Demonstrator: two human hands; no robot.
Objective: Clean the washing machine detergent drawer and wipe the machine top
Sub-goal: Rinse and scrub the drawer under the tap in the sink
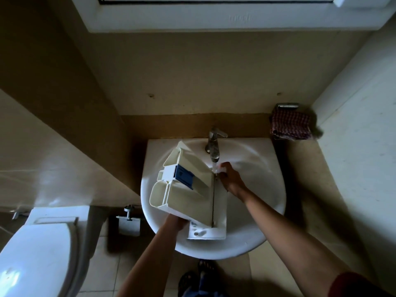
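The white detergent drawer (188, 189) with a blue insert (184, 175) lies tilted across the white sink basin (257, 189). My left hand (176, 221) grips the drawer from below at its near end, its fingers hidden under it. My right hand (230, 179) is at the drawer's far right corner, under the tap (214, 144). Water runs from the tap onto that corner and my fingers, which hold a small white thing I cannot make out.
A red checked cloth (291, 125) hangs on a wall holder at the right behind the sink. A toilet (36, 254) stands at the lower left, with a paper holder (129, 224) on the wall beside the sink.
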